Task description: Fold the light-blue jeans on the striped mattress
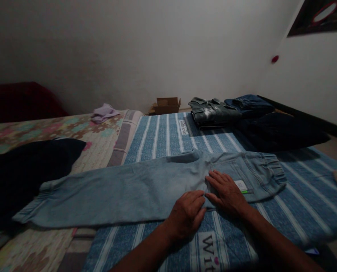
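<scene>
A pair of light blue jeans [123, 192] lies sideways, legs laid together, the gathered cuffs to the left and the elastic waist to the right. My left hand [187, 211] is at the near edge of the jeans, its fingers curled and closed on the fabric. Just to its right, my right hand [226, 190] lies flat on the cloth near the pocket, fingers stretched out. A white tag [241, 185] with a green edge shows beside that hand. Fabric under both palms is hidden.
Beneath the jeans is a blue striped cloth [154, 141]; a floral bedspread [94, 151] lies to the left. Dark clothing [32, 170] is at the far left. At the back right are a folded grey garment [213, 113] and dark garments [281, 130]. A cardboard box [166, 107] stands by the wall.
</scene>
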### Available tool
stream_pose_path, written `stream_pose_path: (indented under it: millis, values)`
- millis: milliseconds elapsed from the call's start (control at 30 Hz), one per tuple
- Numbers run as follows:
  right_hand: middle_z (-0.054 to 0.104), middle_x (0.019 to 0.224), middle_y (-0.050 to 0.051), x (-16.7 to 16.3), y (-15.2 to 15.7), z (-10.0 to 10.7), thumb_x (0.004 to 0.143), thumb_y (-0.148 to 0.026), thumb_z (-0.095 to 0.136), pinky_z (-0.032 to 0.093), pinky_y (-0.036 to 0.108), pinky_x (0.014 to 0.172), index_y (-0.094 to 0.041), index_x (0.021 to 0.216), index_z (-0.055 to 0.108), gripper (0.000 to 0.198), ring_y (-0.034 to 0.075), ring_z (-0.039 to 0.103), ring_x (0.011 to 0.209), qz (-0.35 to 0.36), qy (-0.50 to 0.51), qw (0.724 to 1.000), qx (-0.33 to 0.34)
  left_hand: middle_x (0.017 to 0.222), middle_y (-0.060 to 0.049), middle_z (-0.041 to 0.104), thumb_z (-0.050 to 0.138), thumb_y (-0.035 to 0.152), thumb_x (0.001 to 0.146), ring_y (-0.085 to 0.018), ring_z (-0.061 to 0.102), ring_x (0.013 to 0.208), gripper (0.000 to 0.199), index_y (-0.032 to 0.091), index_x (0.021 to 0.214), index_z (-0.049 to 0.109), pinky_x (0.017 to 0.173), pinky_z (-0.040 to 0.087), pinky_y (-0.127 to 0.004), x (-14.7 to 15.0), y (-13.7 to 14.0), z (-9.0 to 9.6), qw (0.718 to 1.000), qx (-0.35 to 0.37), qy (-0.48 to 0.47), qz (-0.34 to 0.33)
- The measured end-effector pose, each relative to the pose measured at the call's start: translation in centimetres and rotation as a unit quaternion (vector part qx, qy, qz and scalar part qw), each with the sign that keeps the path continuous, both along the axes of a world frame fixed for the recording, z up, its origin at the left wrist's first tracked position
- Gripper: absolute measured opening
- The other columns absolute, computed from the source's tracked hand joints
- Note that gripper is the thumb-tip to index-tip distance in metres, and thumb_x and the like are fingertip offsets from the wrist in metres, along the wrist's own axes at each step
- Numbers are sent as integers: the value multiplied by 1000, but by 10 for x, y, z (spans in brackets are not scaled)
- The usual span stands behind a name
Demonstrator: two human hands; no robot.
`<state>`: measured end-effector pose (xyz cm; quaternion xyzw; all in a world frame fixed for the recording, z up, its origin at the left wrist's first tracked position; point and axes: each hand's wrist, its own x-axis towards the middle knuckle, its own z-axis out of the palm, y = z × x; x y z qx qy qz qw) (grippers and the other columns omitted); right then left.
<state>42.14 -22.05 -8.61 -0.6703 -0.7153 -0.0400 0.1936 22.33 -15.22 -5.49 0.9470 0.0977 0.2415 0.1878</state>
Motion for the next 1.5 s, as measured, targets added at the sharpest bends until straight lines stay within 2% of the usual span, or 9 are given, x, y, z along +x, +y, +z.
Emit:
stream_pose_path:
  millis: [300, 1067, 1233, 1500]
  values:
    - [50, 133, 13, 0, 1, -2, 86, -42, 50, 34, 49, 99, -18, 126, 50, 47, 29, 39, 126, -2, -1, 1000, 0, 113, -12, 61, 50, 8, 74, -22, 56, 106, 29, 15, 101, 54, 93, 47, -38, -1, 0, -3, 999, -17, 27, -4]
    - [51, 133, 12, 2, 0, -9, 85, -40, 51, 37, 50, 98, -20, 126, 51, 46, 28, 41, 125, 8, 0, 1000, 23, 115, -12, 58, 49, 7, 72, -23, 55, 106, 33, 16, 104, 52, 92, 45, -39, -3, -1, -5, 998, -40, 43, -5]
    - [51, 133, 12, 1, 1, -10, 85, -40, 51, 38, 49, 98, -19, 126, 51, 46, 28, 41, 125, 7, -6, 1000, 24, 114, -11, 58, 49, 8, 73, -23, 55, 104, 30, 17, 102, 51, 91, 46, -38, -3, -1, -1, 997, -47, 53, -8]
    - [49, 135, 11, 0, -1, -12, 85, -39, 51, 36, 49, 100, -20, 128, 49, 46, 27, 41, 126, 4, -19, 1000, 25, 105, -10, 58, 50, 13, 78, -21, 55, 98, 15, 17, 93, 49, 89, 45, -34, -3, 8, 13, 990, -29, 131, -44]
